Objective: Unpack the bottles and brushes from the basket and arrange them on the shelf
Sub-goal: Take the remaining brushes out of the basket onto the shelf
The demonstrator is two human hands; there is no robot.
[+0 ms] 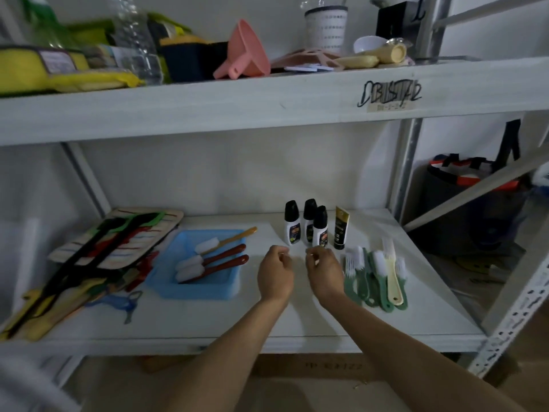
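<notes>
A blue basket [225, 285] sits on the white shelf [237, 325] and holds three sponge brushes [208, 260] with red and yellow handles. Three white bottles with black caps [309, 226] stand upright at the back, a black and gold tube [341, 228] beside them. Several green and cream brushes [375, 276] lie in a row at the right. My left hand [274, 273] and my right hand [323, 270] hover side by side just in front of the bottles, fingers curled loosely, nothing visible in either.
A stack of striped cloths and black-handled tools [113, 245] fills the shelf's left end, with a blue peeler [124, 303] at its front. The upper shelf [267, 93] carries a pink funnel, bottles and sponges. Metal uprights and a dark bag stand at the right.
</notes>
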